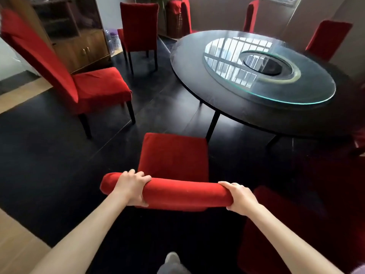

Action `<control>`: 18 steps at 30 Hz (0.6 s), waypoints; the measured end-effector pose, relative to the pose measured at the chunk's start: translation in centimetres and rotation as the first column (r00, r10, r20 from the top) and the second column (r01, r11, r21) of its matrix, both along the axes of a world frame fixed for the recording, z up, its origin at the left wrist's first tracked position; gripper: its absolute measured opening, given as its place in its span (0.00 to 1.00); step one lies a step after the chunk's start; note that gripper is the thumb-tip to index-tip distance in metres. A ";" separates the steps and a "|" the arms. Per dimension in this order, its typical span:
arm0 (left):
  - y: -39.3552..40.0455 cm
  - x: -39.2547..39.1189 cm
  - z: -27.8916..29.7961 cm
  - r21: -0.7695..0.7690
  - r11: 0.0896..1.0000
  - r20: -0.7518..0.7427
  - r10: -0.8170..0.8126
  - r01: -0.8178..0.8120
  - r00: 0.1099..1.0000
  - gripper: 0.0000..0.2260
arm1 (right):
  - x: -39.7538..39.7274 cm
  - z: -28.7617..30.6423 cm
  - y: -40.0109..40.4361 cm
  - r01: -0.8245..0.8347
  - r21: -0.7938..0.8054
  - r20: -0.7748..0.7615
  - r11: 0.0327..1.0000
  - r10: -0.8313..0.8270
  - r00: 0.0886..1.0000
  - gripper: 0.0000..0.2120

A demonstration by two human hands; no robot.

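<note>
A red-covered chair (173,155) stands right in front of me, its seat facing the round table. My left hand (132,186) grips the left part of the chair's padded top rail, fingers curled over it. At the rail's right end my right hand (241,196) grips it the same way. Both forearms reach in from the bottom of the view. The chair's legs are hidden beneath the seat.
A round black table (197,76) with a glass turntable (296,95) stands ahead on the right. More red chairs stand around: one at left (94,88), one at the back (138,26), one close at lower right (296,224). A wooden cabinet (83,50) stands at the back left. The floor is dark.
</note>
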State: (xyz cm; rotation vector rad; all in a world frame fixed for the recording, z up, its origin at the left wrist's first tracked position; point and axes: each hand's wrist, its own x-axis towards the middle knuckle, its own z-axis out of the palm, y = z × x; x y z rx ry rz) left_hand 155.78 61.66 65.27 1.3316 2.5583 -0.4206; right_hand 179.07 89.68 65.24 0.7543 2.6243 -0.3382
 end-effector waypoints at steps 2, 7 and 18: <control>-0.3 -0.4 0.1 0.018 1.000 0.010 0.006 -0.006 1.000 0.38 | -0.2 0.4 -0.5 0.018 0.001 0.002 1.000 -0.018 1.000 0.40; -1.1 -1.2 -0.2 0.030 0.999 0.020 -0.036 0.035 0.999 0.38 | -0.1 1.0 -2.6 0.077 0.018 0.012 0.997 -0.077 0.997 0.40; -4.1 -3.2 -0.3 0.017 0.982 0.022 -0.187 0.187 0.982 0.39 | 1.4 1.0 -9.2 0.207 0.007 -0.009 0.978 -0.207 0.978 0.35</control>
